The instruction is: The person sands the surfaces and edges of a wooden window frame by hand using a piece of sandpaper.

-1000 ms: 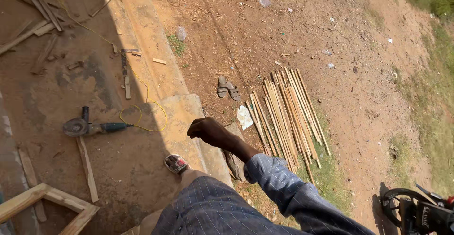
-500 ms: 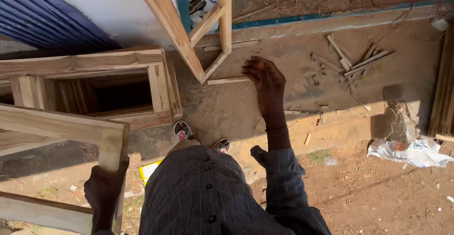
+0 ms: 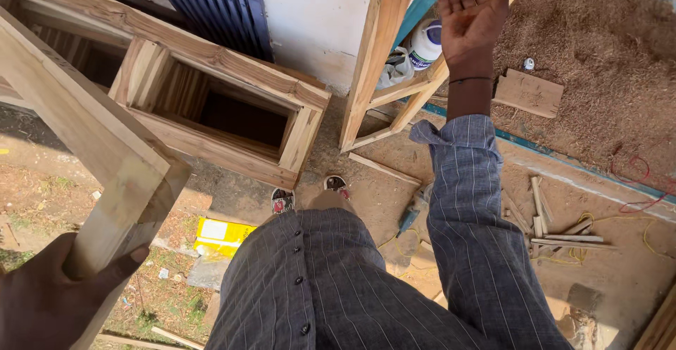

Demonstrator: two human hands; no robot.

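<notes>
My left hand (image 3: 49, 297) grips the corner post of a pale wooden frame (image 3: 91, 146) at the lower left, thumb wrapped over the wood. My right hand (image 3: 472, 19) is stretched out at the top of the view, fingers spread and empty, palm facing me, just in front of an upright wooden frame (image 3: 377, 54) that leans by a white wall. A striped shirt sleeve covers my right forearm. My feet in sandals (image 3: 282, 198) stand on the dusty concrete below.
A boxy wooden window frame (image 3: 225, 110) lies ahead against blue corrugated sheeting (image 3: 211, 5). A white plastic bottle (image 3: 426, 44) sits behind the upright frame. Wood offcuts (image 3: 556, 223), a board (image 3: 528, 93), a yellow packet (image 3: 222, 236) and red and yellow cords lie on the ground.
The view has swung from open dirt ground toward the wall and frames. My right hand has risen and opened near the upright frame. My left hand keeps its hold on the pale frame.
</notes>
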